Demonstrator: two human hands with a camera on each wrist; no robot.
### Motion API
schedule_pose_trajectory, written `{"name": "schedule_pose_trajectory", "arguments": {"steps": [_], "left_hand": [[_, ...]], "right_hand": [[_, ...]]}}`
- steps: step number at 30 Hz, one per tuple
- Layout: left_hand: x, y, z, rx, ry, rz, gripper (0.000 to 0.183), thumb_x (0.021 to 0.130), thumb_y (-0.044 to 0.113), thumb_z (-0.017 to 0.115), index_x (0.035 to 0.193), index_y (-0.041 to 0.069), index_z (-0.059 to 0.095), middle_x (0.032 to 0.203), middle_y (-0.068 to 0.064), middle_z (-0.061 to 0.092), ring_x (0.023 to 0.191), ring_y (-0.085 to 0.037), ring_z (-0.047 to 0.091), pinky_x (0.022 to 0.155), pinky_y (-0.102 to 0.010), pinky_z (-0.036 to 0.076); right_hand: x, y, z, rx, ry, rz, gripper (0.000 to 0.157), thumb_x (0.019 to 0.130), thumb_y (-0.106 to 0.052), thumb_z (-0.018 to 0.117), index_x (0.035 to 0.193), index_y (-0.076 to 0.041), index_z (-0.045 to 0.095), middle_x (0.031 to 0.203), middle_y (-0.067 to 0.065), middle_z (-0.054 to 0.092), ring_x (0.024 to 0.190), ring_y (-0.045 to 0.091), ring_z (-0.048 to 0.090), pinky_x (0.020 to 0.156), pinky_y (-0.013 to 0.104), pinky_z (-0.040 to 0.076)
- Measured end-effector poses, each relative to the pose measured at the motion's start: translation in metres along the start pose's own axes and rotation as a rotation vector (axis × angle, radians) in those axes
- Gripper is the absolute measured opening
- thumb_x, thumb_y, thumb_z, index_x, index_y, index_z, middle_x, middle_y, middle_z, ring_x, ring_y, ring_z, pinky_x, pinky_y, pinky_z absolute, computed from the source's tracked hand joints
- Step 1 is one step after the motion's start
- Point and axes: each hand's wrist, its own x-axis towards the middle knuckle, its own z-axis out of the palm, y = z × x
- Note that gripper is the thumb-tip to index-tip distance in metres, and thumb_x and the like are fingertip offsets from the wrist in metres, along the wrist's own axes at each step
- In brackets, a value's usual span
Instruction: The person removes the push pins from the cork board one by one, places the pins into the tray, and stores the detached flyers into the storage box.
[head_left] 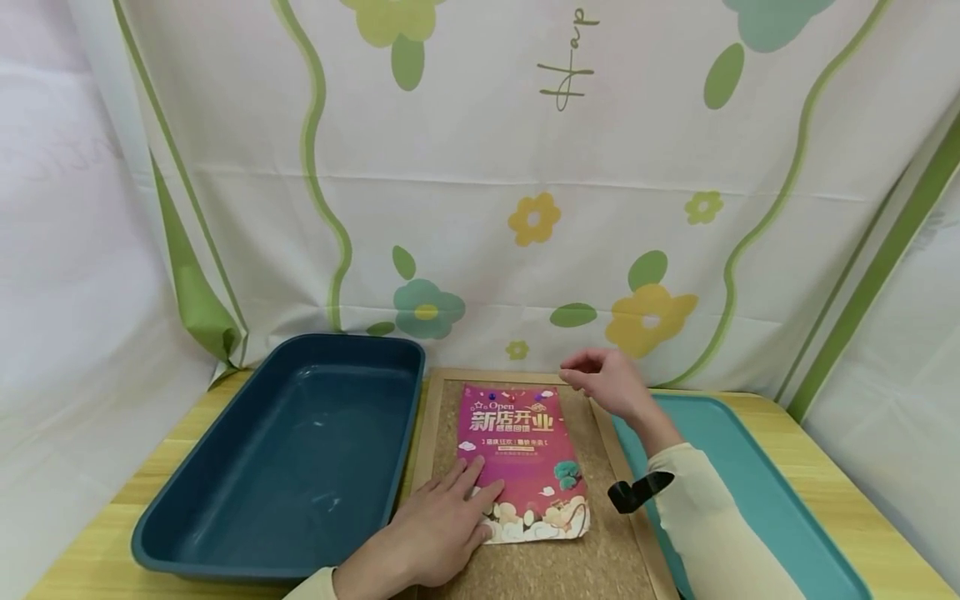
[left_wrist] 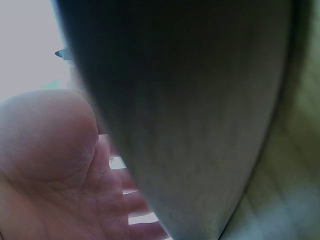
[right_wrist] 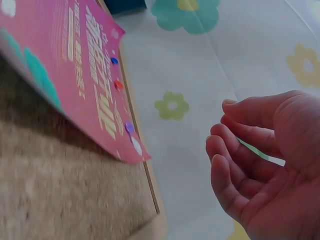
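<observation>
A pink poster (head_left: pixel 517 467) with gold and white lettering lies on a wood-framed cork board (head_left: pixel 525 575). Along its top edge sit a blue push pin (right_wrist: pixel 114 61), a red push pin (right_wrist: pixel 118 84) and a purple push pin (right_wrist: pixel 129 128). My left hand (head_left: pixel 442 521) rests with spread fingers on the poster's lower left part. Above the board's upper right corner is my right hand (head_left: pixel 607 383), apart from the poster. Its fingers (right_wrist: pixel 227 175) are loosely curled, and nothing shows between them. The poster's right edge lifts off the cork.
A deep dark blue bin (head_left: pixel 277 467) stands left of the board. To the right lies a flat teal tray (head_left: pixel 750 467), partly under my right forearm. Both are on a wood-grain table (head_left: pixel 832 492). Behind hangs a flower-printed white cloth (head_left: pixel 465 217). A dark blurred surface (left_wrist: pixel 190 110) fills much of the left wrist view.
</observation>
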Motion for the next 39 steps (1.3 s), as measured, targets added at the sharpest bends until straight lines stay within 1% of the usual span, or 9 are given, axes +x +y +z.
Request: {"name": "schedule_pose_trajectory", "arguments": {"steps": [3,6,11,13,19,22,28,33,39], "left_hand": [[0.0,0.0,0.0,0.004,-0.001,0.0,0.057,0.106,0.042,0.06,0.16,0.029,0.049,0.174,-0.009,0.035,0.161,-0.037,0.033,0.119,-0.063,0.044],[0.0,0.0,0.0,0.002,-0.005,-0.002,0.057,0.106,0.043,0.06,0.16,0.03,0.048,0.174,-0.008,0.035,0.162,-0.036,0.033,0.12,-0.063,0.044],[0.001,-0.001,0.0,0.006,-0.004,-0.004,0.057,0.106,0.043,0.06,0.161,0.03,0.048,0.174,-0.008,0.035,0.162,-0.036,0.033,0.12,-0.062,0.043],[0.001,-0.001,0.0,0.008,-0.004,-0.005,0.057,0.106,0.043,0.059,0.16,0.03,0.048,0.174,-0.008,0.035,0.162,-0.037,0.033,0.12,-0.062,0.043],[0.001,0.0,0.001,-0.003,-0.018,-0.017,0.057,0.106,0.046,0.058,0.161,0.033,0.047,0.175,-0.006,0.033,0.163,-0.035,0.031,0.121,-0.062,0.042],[0.002,0.0,0.001,-0.002,-0.025,-0.018,0.057,0.107,0.045,0.057,0.161,0.033,0.046,0.175,-0.005,0.033,0.163,-0.035,0.031,0.122,-0.062,0.042],[0.003,0.001,0.0,0.004,-0.028,-0.02,0.056,0.107,0.045,0.057,0.161,0.033,0.046,0.175,-0.005,0.032,0.163,-0.034,0.03,0.123,-0.062,0.041],[0.002,0.0,-0.002,0.009,-0.034,-0.033,0.056,0.107,0.045,0.058,0.161,0.032,0.047,0.175,-0.006,0.033,0.163,-0.035,0.03,0.123,-0.062,0.04],[0.003,0.0,-0.001,0.012,-0.034,-0.018,0.056,0.108,0.044,0.057,0.161,0.032,0.046,0.175,-0.007,0.033,0.163,-0.035,0.031,0.122,-0.062,0.041]], "right_hand": [[0.005,-0.007,0.008,-0.021,-0.016,-0.012,0.025,0.104,-0.025,0.071,0.119,-0.006,0.076,0.109,0.012,0.076,0.101,0.035,0.069,0.08,0.04,0.059],[0.01,-0.015,0.017,-0.035,-0.033,-0.021,0.025,0.103,-0.024,0.071,0.121,-0.006,0.076,0.112,0.011,0.076,0.103,0.028,0.07,0.083,0.037,0.059],[0.017,-0.028,0.032,-0.015,-0.07,0.001,0.023,0.103,-0.021,0.072,0.12,-0.006,0.076,0.112,0.011,0.075,0.102,0.025,0.07,0.09,0.043,0.061],[0.02,-0.032,0.037,-0.015,-0.084,0.009,0.021,0.103,-0.02,0.072,0.118,-0.006,0.076,0.111,0.011,0.075,0.101,0.024,0.069,0.089,0.043,0.061],[0.027,-0.042,0.05,-0.008,-0.119,0.036,0.019,0.102,-0.019,0.073,0.116,-0.007,0.076,0.11,0.009,0.074,0.099,0.023,0.068,0.082,0.033,0.058],[0.03,-0.045,0.056,-0.003,-0.128,0.036,0.018,0.102,-0.018,0.073,0.115,-0.007,0.076,0.109,0.01,0.073,0.097,0.023,0.067,0.079,0.031,0.056],[0.038,-0.045,0.068,-0.021,-0.147,0.031,0.019,0.102,-0.015,0.072,0.115,-0.003,0.077,0.109,0.011,0.072,0.096,0.023,0.066,0.079,0.031,0.056],[0.044,-0.043,0.077,-0.027,-0.169,0.052,0.017,0.1,-0.013,0.074,0.113,-0.005,0.079,0.112,0.01,0.072,0.101,0.024,0.067,0.082,0.033,0.058],[0.047,-0.037,0.087,-0.03,-0.164,0.095,0.013,0.098,-0.013,0.076,0.109,-0.009,0.081,0.113,0.008,0.074,0.109,0.025,0.065,0.095,0.042,0.057]]}}
